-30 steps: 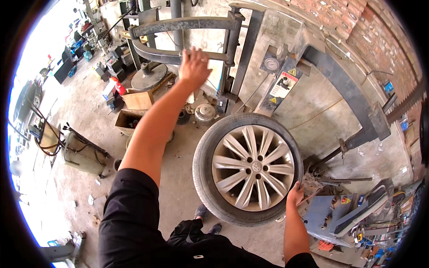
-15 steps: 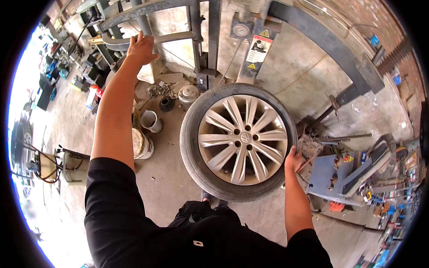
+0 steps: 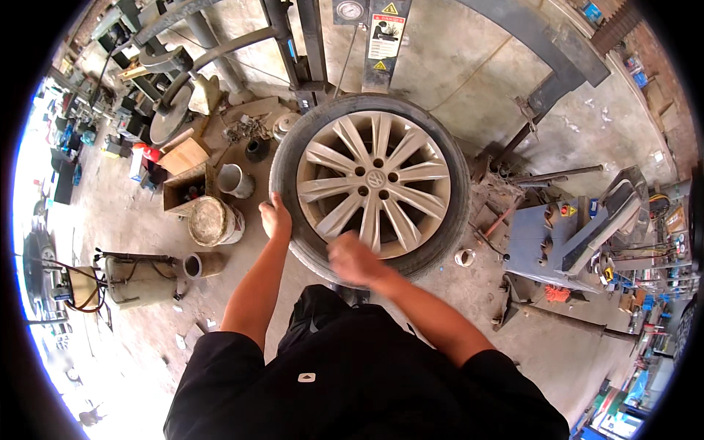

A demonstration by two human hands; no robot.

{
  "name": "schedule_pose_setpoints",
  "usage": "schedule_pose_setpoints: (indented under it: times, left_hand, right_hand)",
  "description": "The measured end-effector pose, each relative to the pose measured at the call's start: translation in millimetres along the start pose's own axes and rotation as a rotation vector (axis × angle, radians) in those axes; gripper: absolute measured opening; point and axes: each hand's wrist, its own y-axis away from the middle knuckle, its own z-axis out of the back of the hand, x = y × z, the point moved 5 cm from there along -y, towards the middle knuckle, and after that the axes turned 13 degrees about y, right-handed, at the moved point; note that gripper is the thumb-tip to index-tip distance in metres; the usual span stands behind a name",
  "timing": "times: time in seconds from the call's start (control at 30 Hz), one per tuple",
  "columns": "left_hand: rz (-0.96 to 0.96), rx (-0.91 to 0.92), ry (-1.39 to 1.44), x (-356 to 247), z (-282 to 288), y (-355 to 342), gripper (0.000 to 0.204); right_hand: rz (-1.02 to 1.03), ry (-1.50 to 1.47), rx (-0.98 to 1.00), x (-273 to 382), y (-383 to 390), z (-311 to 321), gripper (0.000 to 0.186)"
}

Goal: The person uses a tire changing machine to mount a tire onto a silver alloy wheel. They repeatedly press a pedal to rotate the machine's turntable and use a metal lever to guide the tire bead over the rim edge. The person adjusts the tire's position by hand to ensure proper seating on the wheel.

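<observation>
A car wheel, its black tyre [image 3: 456, 187] fitted on a silver many-spoked alloy rim [image 3: 345, 191], is in front of me with its spoked face up. What carries it from below is hidden. At the tyre's left edge, my left hand [image 3: 276, 218] is closed against the sidewall, thumb upward. Over the near part of the rim, my right hand [image 3: 357, 260] is smeared by motion, so its fingers cannot be read. Whether it touches the wheel, I cannot tell.
Behind the wheel rise a dark metal post [image 3: 312, 51] and a pressure gauge [image 3: 350, 10]. A dirty white bucket [image 3: 215, 221], a grey jug [image 3: 235, 180] and a cardboard box [image 3: 183, 192] are at left. At right stands a blue-grey machine [image 3: 539, 231]; a small cup [image 3: 465, 257] is nearer.
My left hand has come down from the curved metal bar to the tyre's left edge. My right hand has left the tyre's right side and swung left over the rim. My view has shifted.
</observation>
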Motion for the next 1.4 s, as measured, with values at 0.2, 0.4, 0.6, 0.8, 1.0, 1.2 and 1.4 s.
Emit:
schedule_pose_setpoints:
  times: [0.2,0.4,0.6,0.8,1.0,1.2,1.4]
  left_hand:
    - [0.097,-0.026,-0.054,-10.5,-6.0,14.7,0.078]
    - [0.062,-0.036,-0.054,14.5,-9.1,3.2,0.07]
    - [0.004,-0.046,-0.027,23.8,-17.4,-0.8,0.065]
    - [0.016,0.089,0.037,25.9,-13.6,-9.4,0.068]
    - [-0.407,0.4,0.097,-52.8,-19.6,-122.5,0.064]
    - [-0.696,0.759,-0.349,-156.8,-93.7,-131.6,0.074]
    - [-0.68,0.702,-0.329,-135.5,-116.0,-130.1,0.075]
  right_hand:
    - [0.061,0.332,0.416,26.7,8.7,-81.2,0.006]
    - [0.084,0.223,0.485,25.0,4.4,-87.9,0.013]
    - [0.112,0.239,0.514,9.9,10.4,-106.4,0.016]
    - [-0.088,0.39,0.689,10.5,-14.6,-122.2,0.014]
    - [-0.052,0.313,0.434,-6.7,-150.2,-181.4,0.019]
    - [-0.148,0.325,0.433,-10.2,-152.3,-193.5,0.027]
    - [-0.181,0.236,0.484,-28.2,-136.7,-201.3,0.023]
